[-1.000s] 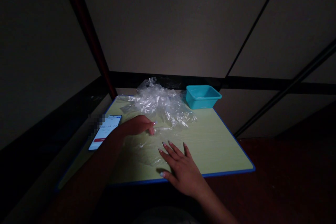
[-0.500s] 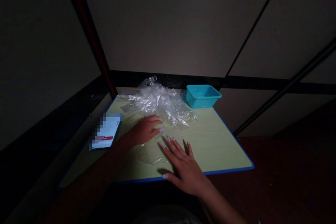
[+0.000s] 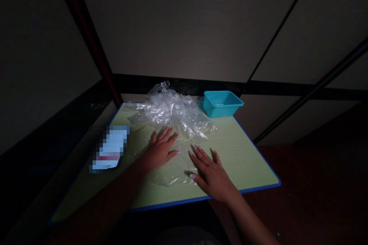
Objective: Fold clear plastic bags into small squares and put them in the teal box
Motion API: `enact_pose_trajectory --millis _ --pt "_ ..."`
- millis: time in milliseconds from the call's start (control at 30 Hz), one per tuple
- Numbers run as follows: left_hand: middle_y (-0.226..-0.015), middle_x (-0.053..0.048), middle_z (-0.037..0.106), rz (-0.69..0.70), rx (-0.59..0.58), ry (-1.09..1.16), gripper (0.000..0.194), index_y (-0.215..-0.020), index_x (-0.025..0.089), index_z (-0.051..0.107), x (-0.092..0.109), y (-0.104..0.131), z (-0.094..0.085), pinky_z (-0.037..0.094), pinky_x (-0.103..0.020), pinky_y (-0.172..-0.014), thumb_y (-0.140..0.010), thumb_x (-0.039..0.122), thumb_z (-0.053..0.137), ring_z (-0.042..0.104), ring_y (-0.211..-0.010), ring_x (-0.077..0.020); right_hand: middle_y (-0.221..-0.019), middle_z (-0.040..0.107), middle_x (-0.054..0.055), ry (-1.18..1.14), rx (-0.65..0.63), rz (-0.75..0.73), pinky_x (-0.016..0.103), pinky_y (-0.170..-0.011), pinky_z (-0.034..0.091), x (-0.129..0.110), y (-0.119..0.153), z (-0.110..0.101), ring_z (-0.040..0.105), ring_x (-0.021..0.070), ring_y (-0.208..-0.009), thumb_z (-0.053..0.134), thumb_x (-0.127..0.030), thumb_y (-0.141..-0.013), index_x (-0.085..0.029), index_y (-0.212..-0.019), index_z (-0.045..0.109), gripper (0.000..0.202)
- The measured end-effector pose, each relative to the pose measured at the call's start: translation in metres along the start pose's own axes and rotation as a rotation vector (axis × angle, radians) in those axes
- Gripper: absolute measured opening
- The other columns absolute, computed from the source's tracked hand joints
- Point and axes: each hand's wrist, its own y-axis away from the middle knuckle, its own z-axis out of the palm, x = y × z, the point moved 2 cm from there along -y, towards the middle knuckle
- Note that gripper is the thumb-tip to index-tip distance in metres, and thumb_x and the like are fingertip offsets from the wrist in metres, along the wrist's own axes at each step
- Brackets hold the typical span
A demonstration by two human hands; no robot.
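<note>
My left hand [image 3: 161, 150] lies palm down with its fingers spread, over a clear plastic bag [image 3: 169, 178] that is laid out flat on the table. A little to the right, my right hand [image 3: 211, 172] is also open, fingers apart, at the flat bag's right edge. Neither hand grips anything. Just beyond my fingertips, a crumpled heap of clear plastic bags [image 3: 172, 109] covers the back of the table. Whether the flat bag joins the heap cannot be made out.
The pale green table [image 3: 247, 160] has a blue edge. A turquoise plastic basket [image 3: 220, 111] stands at its back right corner. On the left lies a phone [image 3: 113, 145] with a lit, partly blurred screen. A wall [image 3: 184, 26] rises behind the table.
My right hand has shifted to the right and slightly forward over the table. My left hand's fingers have spread and now point more forward. The camera view has moved slightly.
</note>
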Motion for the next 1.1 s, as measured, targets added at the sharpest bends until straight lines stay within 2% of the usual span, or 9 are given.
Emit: enact_pose_trajectory --millis 200,367,533,700,833,967,1100 --pt "-0.156 -0.013 0.011 -0.022 -0.11 0.028 0.065 -0.143 0.028 0.035 -0.015 0.004 -0.009 0.013 -0.058 -0.109 -0.084 0.04 0.058 0.004 -0.143 -0.0342 -0.156 0.011 0.005 0.034 0.012 0.037 0.06 -0.11 0.008 0.001 0.0 0.0 0.011 0.0269 -0.143 0.043 -0.05 -0.091 -0.031 -0.147 0.022 0.063" --pt "-0.157 -0.011 0.006 -0.11 -0.193 0.056 0.072 -0.144 0.034 0.03 -0.027 0.007 -0.012 0.015 -0.061 -0.107 -0.08 0.049 0.06 -0.004 -0.142 -0.0391 -0.156 0.01 0.004 0.044 0.022 0.046 0.061 -0.11 0.007 0.001 0.0 0.0 0.009 0.0283 -0.143 0.043 -0.051 -0.091 -0.033 -0.147 0.022 0.062" --pt "-0.157 -0.01 0.001 -0.145 -0.256 0.068 0.072 -0.143 0.037 0.032 -0.035 0.008 -0.015 0.013 -0.065 -0.105 -0.078 0.048 0.063 -0.009 -0.14 -0.0415 -0.156 0.007 0.004 0.055 0.007 0.08 0.064 -0.108 0.006 -0.001 0.001 -0.001 0.006 0.029 -0.144 0.045 -0.054 -0.09 -0.034 -0.147 0.022 0.065" --pt "-0.157 -0.009 0.004 -0.133 -0.256 0.095 0.074 -0.14 0.04 0.036 -0.037 0.01 -0.021 0.012 -0.071 -0.101 -0.074 0.045 0.069 -0.006 -0.139 -0.046 -0.157 0.009 0.004 0.045 0.005 0.094 0.062 -0.109 0.006 -0.001 0.0 -0.002 0.006 0.0292 -0.144 0.043 -0.056 -0.09 -0.034 -0.146 0.026 0.063" --pt "-0.157 -0.009 0.004 -0.136 -0.341 0.103 0.077 -0.14 0.043 0.033 -0.034 0.012 -0.027 0.011 -0.07 -0.101 -0.073 0.043 0.071 -0.007 -0.139 -0.0443 -0.157 0.007 0.004 0.051 0.02 0.09 0.062 -0.109 0.006 0.0 0.002 0.0 0.006 0.0294 -0.144 0.043 -0.057 -0.089 -0.035 -0.146 0.027 0.063" --pt "-0.156 -0.008 -0.001 -0.137 -0.367 0.089 0.076 -0.14 0.042 0.033 -0.033 0.013 -0.029 0.011 -0.069 -0.102 -0.074 0.045 0.069 -0.011 -0.138 -0.044 -0.157 0.002 0.005 0.062 0.08 0.065 0.064 -0.108 0.006 0.0 0.005 -0.001 0.007 0.0312 -0.143 0.048 -0.057 -0.087 -0.035 -0.148 0.019 0.071" --pt "-0.156 -0.008 -0.007 -0.124 -0.406 0.059 0.075 -0.143 0.041 0.027 -0.033 0.014 -0.032 0.01 -0.067 -0.104 -0.078 0.051 0.064 -0.014 -0.138 -0.0421 -0.156 0.01 0.008 0.062 0.118 0.024 0.061 -0.11 0.005 0.001 0.006 0.0 0.013 0.0295 -0.143 0.047 -0.053 -0.088 -0.029 -0.15 0.0 0.081"
